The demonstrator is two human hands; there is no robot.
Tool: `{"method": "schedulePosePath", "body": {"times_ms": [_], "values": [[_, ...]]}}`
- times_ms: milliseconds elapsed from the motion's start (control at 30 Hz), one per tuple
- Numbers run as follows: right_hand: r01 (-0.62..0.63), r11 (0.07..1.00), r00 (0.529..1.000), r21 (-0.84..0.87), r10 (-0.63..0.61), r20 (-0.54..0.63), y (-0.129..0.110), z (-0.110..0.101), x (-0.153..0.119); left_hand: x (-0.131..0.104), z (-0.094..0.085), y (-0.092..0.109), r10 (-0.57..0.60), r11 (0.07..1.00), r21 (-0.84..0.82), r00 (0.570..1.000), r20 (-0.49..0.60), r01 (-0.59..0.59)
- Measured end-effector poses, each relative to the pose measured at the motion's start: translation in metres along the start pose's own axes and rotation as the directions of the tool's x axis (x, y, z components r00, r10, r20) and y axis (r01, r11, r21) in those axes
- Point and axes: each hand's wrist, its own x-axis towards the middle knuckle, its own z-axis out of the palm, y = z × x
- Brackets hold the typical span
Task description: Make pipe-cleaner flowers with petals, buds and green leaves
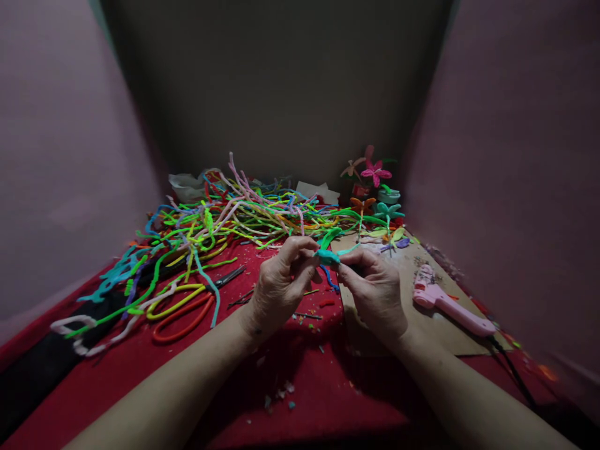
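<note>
A small teal piece of fuzzy stem (327, 257) is held up over the red-covered worktop (290, 406), in front of the heap and near the near-left edge of a cardboard sheet (398, 325). The left hand (285, 278) has its grip closed on one end, thumb against fingertips; the right hand (375, 290) pinches the other end. A green looped stem (330, 237) shows just beyond the piece, and a blue stem (329, 279) shows below, between the hands.

To the left of the hands, scissors (182, 315) with one yellow and one red handle loop lie on the red cloth, crossed by a light blue stem. A large tangle of multicoloured stems (262, 212) spreads behind them. On the right, a pink glue gun (452, 306) lies on the cardboard, its cord running toward the near right. Behind the cardboard stand flower shapes, among them a pink flower (375, 172), an orange flower (362, 205) and a teal flower (387, 211). No writing or brand is legible anywhere.
</note>
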Motion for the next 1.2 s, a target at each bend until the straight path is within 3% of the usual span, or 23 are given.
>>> {"method": "schedulePosePath", "body": {"times_ms": [267,533,933,1200], "values": [[0.010,1.000,1.000,-0.020,-0.010,0.003,-0.0005,-0.0005,-0.0001,-0.0019,-0.0065,-0.0010,0.106,0.965,0.239,0.994,0.031,-0.110],[0.049,0.997,0.999,-0.055,-0.048,0.018,-0.0013,-0.0018,-0.0013,-0.0002,-0.0074,0.0018,0.102,0.961,0.253,0.993,0.052,-0.112],[-0.215,0.965,0.973,0.153,0.199,0.113,0.0008,-0.0016,0.0027,0.0022,-0.0071,0.0034,0.082,0.932,0.349,0.995,0.052,-0.095],[-0.261,0.936,0.957,0.235,0.219,0.191,0.0031,-0.0017,0.0065,0.0052,-0.0061,0.0034,-0.013,0.961,0.278,0.999,0.029,0.005]]}}
